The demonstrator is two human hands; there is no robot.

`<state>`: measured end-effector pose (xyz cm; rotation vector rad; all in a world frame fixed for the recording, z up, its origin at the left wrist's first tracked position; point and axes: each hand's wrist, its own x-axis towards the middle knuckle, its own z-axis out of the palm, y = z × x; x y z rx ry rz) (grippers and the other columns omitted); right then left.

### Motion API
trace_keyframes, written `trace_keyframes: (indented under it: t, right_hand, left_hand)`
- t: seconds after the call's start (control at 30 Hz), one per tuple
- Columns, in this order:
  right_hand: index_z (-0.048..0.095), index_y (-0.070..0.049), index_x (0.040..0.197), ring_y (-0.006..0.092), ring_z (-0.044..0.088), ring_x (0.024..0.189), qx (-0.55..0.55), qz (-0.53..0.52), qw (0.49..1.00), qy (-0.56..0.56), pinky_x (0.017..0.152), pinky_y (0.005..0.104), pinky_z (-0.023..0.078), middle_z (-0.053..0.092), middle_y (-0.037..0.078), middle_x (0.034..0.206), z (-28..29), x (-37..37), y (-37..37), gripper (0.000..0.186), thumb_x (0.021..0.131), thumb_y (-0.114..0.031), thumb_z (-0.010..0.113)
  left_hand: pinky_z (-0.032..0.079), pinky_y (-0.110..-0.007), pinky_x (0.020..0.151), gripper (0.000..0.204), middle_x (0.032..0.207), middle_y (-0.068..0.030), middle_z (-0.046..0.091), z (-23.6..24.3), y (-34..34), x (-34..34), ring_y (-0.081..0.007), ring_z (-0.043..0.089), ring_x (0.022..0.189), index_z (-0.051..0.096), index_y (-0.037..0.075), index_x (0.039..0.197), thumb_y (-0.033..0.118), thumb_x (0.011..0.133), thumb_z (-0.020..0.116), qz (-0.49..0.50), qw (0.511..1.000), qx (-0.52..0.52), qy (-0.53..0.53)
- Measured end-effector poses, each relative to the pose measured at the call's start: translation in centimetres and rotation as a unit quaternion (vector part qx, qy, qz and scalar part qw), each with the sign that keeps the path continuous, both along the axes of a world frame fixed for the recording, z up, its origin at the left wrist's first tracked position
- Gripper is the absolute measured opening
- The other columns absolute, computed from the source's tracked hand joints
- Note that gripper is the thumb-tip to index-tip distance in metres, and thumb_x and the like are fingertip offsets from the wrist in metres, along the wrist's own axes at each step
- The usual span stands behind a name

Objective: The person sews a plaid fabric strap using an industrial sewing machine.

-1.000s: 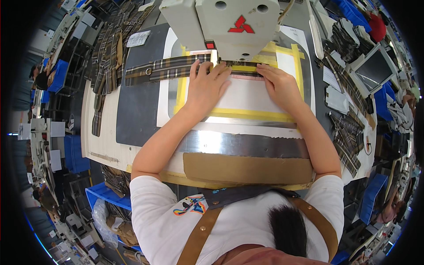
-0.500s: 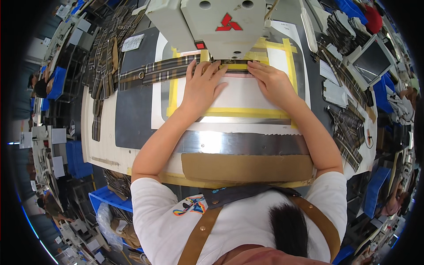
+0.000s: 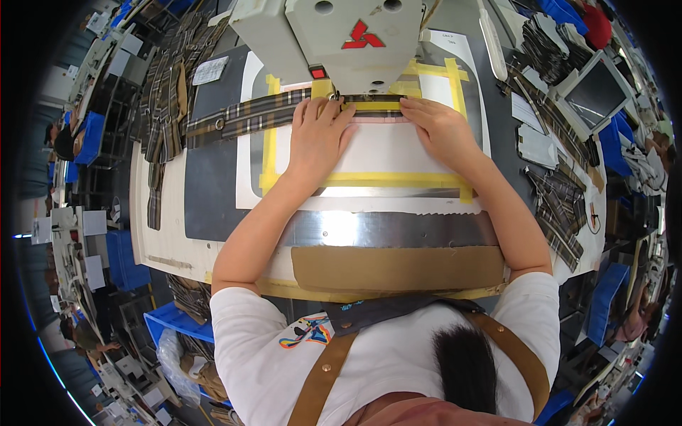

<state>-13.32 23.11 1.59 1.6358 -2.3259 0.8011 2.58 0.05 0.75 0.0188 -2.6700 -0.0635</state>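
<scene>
A plaid fabric strap (image 3: 266, 118) with a metal ring lies crosswise under the head of a grey-white sewing machine (image 3: 355, 50). My left hand (image 3: 317, 131) rests on it with the fingers laid flat, tips close to the machine head. At the strap's right part, my right hand (image 3: 444, 128) stretches its fingertips onto the end of a yellow strip (image 3: 376, 106). Beneath both hands is a white template sheet (image 3: 369, 153) edged with yellow tape. The machine head hides the needle area.
Plaid fabric pieces (image 3: 167, 106) hang in a heap at left, with a paper slip (image 3: 210, 70) nearby. On the right are a screen (image 3: 592, 92) and more plaid pieces (image 3: 554, 213). A brown pad (image 3: 398, 270) lines the table's front edge. Blue bins stand around.
The template sheet and the strap have slid a little to the left beneath the machine head. Both hands have shifted slightly left with them, keeping their flat-fingered pose.
</scene>
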Motion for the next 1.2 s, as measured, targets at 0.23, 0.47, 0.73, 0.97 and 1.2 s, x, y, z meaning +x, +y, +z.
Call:
trace_keyframes:
  t: [0.23, 0.47, 0.73, 0.97, 1.2]
  right_hand:
    - [0.077, -0.001, 0.12, 0.0284, 0.069, 0.125, 0.032, 0.003, 0.999, 0.013, 0.105, 0.0393, 0.057, 0.073, 0.012, 0.134, 0.1, 0.4, -0.3, 0.032, 0.091, 0.003, 0.064]
    - [0.076, -0.001, 0.123, 0.0292, 0.068, 0.127, 0.028, 0.024, 0.999, 0.002, 0.107, 0.0392, 0.057, 0.071, 0.012, 0.137, -0.1, 0.0, -0.3, 0.036, 0.09, 0.005, 0.063]
    - [0.076, -0.003, 0.119, 0.0314, 0.068, 0.127, 0.014, 0.073, 0.995, 0.067, 0.113, 0.0433, 0.053, 0.072, 0.014, 0.136, 0.1, -0.2, -0.5, 0.039, 0.084, 0.003, 0.062]
    - [0.073, -0.003, 0.127, 0.0314, 0.064, 0.133, 0.042, 0.066, 0.995, 0.056, 0.117, 0.0443, 0.049, 0.068, 0.013, 0.143, -0.2, 0.4, -1.1, 0.043, 0.087, 0.003, 0.06]
    - [0.073, -0.002, 0.127, 0.0304, 0.063, 0.133, 0.046, 0.057, 0.996, 0.049, 0.114, 0.04, 0.052, 0.067, 0.013, 0.143, 0.2, 1.0, -1.4, 0.046, 0.084, 0.006, 0.062]
  left_hand:
    - [0.041, -0.048, 0.116, 0.039, 0.141, -0.0104, 0.066, -0.6, -0.1, 0.0, -0.0324, 0.055, 0.133, 0.069, 0.009, 0.132, 0.028, 0.098, 0.07, -0.037, 0.997, 0.058, 0.018]
    - [0.035, -0.052, 0.122, 0.045, 0.144, -0.0111, 0.064, -0.6, 0.4, 0.4, -0.0319, 0.056, 0.135, 0.066, 0.018, 0.141, 0.035, 0.099, 0.069, -0.007, 1.0, 0.0, 0.005]
    - [0.026, -0.058, 0.126, 0.045, 0.146, -0.0126, 0.062, -0.8, -0.4, 1.0, -0.0318, 0.053, 0.141, 0.067, 0.026, 0.142, 0.041, 0.1, 0.068, -0.009, 0.998, -0.05, -0.034]
    - [0.027, -0.058, 0.125, 0.041, 0.139, -0.0132, 0.066, -1.5, -1.1, 1.1, -0.0325, 0.055, 0.139, 0.07, 0.025, 0.138, 0.037, 0.099, 0.07, -0.005, 1.0, -0.02, 0.001]
    - [0.043, -0.048, 0.117, 0.042, 0.138, -0.0139, 0.067, -1.2, -0.3, 0.3, -0.0334, 0.058, 0.135, 0.069, 0.009, 0.133, 0.031, 0.097, 0.073, -0.037, 0.995, 0.082, 0.034]
